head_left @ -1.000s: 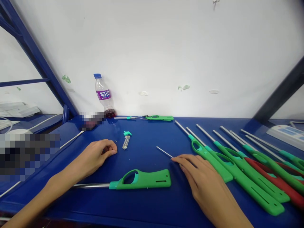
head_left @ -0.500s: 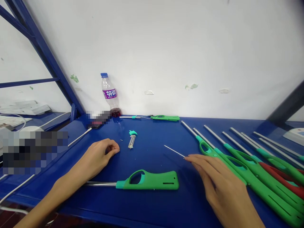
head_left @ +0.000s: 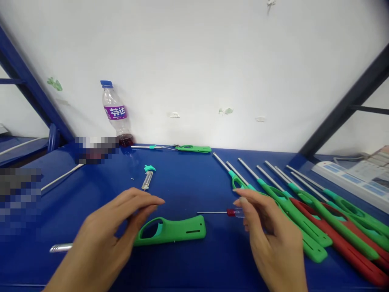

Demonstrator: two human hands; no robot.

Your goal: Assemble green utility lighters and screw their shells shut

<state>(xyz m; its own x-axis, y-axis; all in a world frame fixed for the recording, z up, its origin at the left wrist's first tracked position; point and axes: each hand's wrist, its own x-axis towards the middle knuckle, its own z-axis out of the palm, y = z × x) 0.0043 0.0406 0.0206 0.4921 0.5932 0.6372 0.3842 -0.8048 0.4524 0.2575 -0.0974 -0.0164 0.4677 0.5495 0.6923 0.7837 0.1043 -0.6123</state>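
Note:
A green utility lighter (head_left: 184, 229) with a teal trigger lies crosswise at the front. My left hand (head_left: 118, 231) is above its trigger end and hides part of the metal tube. Its thumb and index finger are pinched together; what they hold, if anything, is too small to make out. My right hand (head_left: 270, 227) is curled around the clear handle of a screwdriver (head_left: 231, 213), whose thin shaft points left past the lighter's butt. Thumb and index finger stay raised above the handle. Behind my left hand lies a clear fuel tank with a teal top (head_left: 148, 177).
Several green and red lighters (head_left: 304, 219) are lined up on the right of the blue table (head_left: 182, 182). By the wall lie a taken-apart lighter (head_left: 193, 149) and a bottle (head_left: 117, 115). A white power strip (head_left: 352, 182) is at far right.
My left hand has come forward over the lighter. The right hand has turned, so the screwdriver's red collar and clear handle now show. The view has swung to the right.

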